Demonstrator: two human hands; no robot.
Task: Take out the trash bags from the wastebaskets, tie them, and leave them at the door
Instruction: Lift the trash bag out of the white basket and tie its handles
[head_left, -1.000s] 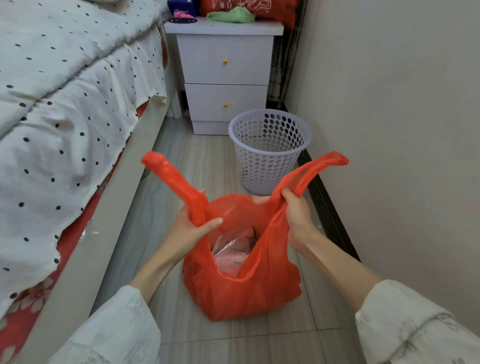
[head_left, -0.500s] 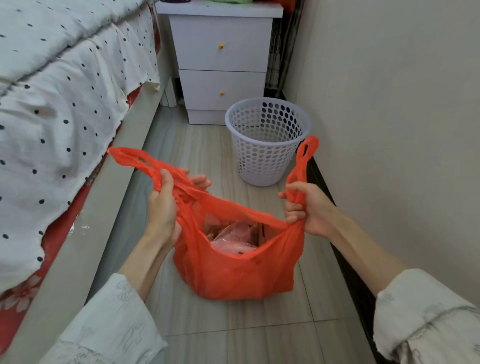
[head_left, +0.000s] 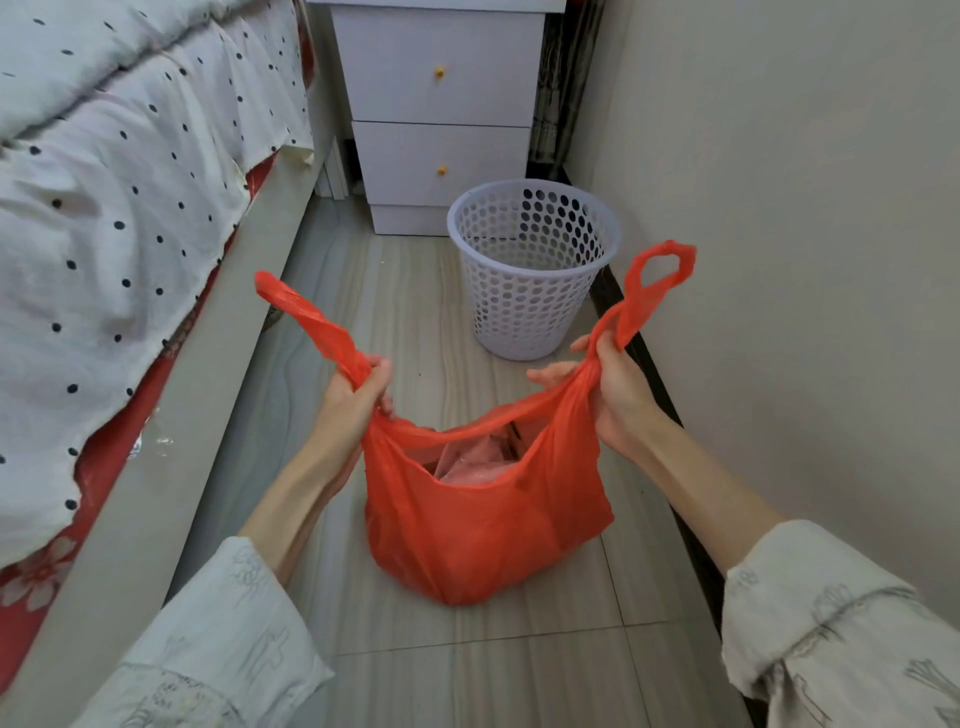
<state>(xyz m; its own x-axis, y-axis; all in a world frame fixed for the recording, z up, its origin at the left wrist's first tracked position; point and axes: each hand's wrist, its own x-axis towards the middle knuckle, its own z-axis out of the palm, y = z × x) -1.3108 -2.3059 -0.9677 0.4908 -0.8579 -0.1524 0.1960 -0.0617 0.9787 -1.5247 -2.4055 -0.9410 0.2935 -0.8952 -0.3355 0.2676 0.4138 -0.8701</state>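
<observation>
Since half a second ago the right hand (head_left: 613, 395) has turned so that its handle (head_left: 652, 283) now leans out toward the wall (head_left: 805, 260) instead of standing straight up, and the left hand (head_left: 358, 395) has drawn in closer to the bag (head_left: 483, 519), its handle (head_left: 306, 317) now slanting up toward the bed (head_left: 104, 208). The camera has tipped further down, so the top of the nightstand (head_left: 441, 104) is cut off.

Head view: the bag, orange-red plastic, sits on the floor (head_left: 415, 291) with its mouth pulled open between the two hands, and pinkish crumpled waste shows inside. The left hand grips the base of the left handle with fingers curled round it. The right hand pinches the base of the right handle between thumb and fingers, its loop open above. Both forearms are bare below pale patterned sleeves.

Beyond the bag, near it and just beside the wall, stands the basket (head_left: 535, 270), white and perforated, upright, with no liner in it. Behind the basket is the white nightstand with two drawers and small yellow knobs. Left of the bag runs the grey bed frame, with a white dotted cover hanging over a red sheet. The floor is pale wood-grain tile with visible grout lines. A dark skirting runs along the foot of the plain wall, right of the bag.
</observation>
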